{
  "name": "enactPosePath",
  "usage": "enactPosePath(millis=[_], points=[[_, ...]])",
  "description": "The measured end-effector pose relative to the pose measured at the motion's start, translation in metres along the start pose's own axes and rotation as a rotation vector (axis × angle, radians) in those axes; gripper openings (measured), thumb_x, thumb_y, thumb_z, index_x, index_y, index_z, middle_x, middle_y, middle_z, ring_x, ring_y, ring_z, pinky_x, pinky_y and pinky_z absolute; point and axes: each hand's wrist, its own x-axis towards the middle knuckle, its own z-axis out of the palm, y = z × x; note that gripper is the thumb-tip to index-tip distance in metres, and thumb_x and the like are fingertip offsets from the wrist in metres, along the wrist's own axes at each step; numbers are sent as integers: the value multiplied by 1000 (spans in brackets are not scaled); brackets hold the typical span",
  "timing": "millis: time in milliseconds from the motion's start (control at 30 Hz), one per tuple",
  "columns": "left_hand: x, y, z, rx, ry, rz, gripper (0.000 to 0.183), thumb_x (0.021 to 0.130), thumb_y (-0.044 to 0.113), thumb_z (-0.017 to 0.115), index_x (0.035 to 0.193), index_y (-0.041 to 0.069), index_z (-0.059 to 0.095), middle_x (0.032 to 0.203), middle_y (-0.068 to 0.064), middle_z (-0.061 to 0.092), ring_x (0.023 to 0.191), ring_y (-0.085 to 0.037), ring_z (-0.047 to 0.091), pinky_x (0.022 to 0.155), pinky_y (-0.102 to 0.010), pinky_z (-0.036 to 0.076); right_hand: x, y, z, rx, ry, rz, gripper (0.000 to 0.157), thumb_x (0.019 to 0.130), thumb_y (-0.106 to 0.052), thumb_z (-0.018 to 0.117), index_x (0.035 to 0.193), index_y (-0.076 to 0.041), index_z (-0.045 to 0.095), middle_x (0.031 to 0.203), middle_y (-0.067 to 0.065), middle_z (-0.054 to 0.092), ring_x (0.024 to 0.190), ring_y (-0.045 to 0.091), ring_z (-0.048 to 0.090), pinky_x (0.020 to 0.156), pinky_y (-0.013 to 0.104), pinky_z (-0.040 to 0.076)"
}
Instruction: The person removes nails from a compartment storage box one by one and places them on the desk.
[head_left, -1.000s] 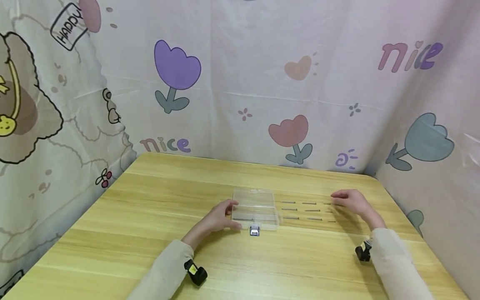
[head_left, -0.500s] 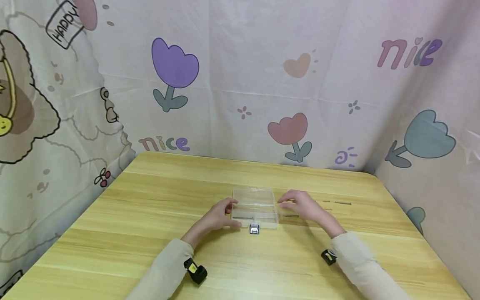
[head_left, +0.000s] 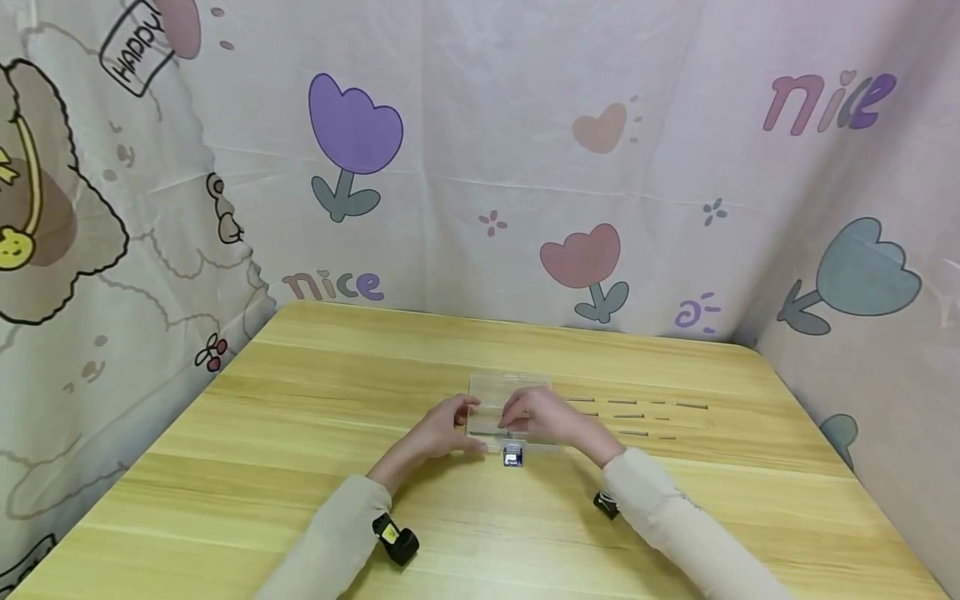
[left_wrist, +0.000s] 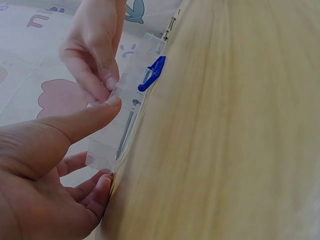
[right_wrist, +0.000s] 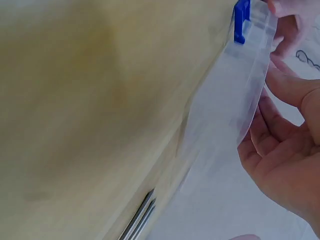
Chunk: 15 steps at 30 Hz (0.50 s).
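A clear plastic box [head_left: 486, 387] with a blue latch [head_left: 513, 456] lies with its lid raised at the middle of the table. Inside, along its front, is a nail [left_wrist: 128, 127]. My left hand [head_left: 437, 430] grips the box's left end, thumb on the front wall and fingers around the end. Over the box bends my right hand [head_left: 546, 414], its thumb and fingertips close together and pointing down inside the walls. I cannot tell whether anything is between those fingertips. Several nails [head_left: 628, 416] lie in rows to the right of the box.
The wooden table [head_left: 322, 367] backs onto a printed cloth [head_left: 465, 133] with flowers and lettering, which also hangs along both sides. A longer nail [head_left: 690, 406] lies at the right end of the back row.
My right hand has moved left from the far end of the nail rows, past the nails, to over the box. The left hand has stayed at the box's end.
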Motion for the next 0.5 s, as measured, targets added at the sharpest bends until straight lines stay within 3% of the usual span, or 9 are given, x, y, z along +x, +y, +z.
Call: enactPosePath(millis=[300, 500], points=[[0, 0, -2, -23, -9, 1, 77, 70, 16, 87, 135, 2, 49, 126, -16, 54, 111, -33, 51, 93, -47, 43, 13, -8, 8, -8, -39, 51, 6, 78, 0, 77, 83, -2, 77, 81, 5, 71, 77, 15, 64, 71, 20, 50], [1, 1, -1, -19, -6, -3, 76, 70, 15, 87, 135, 2, 50, 125, -16, 55, 110, -31, 51, 92, -45, 43, 15, -16, 13, -23, -36, 159, 5, 77, -3, 79, 81, -3, 76, 78, 4, 69, 74, 16, 64, 69, 21, 51]])
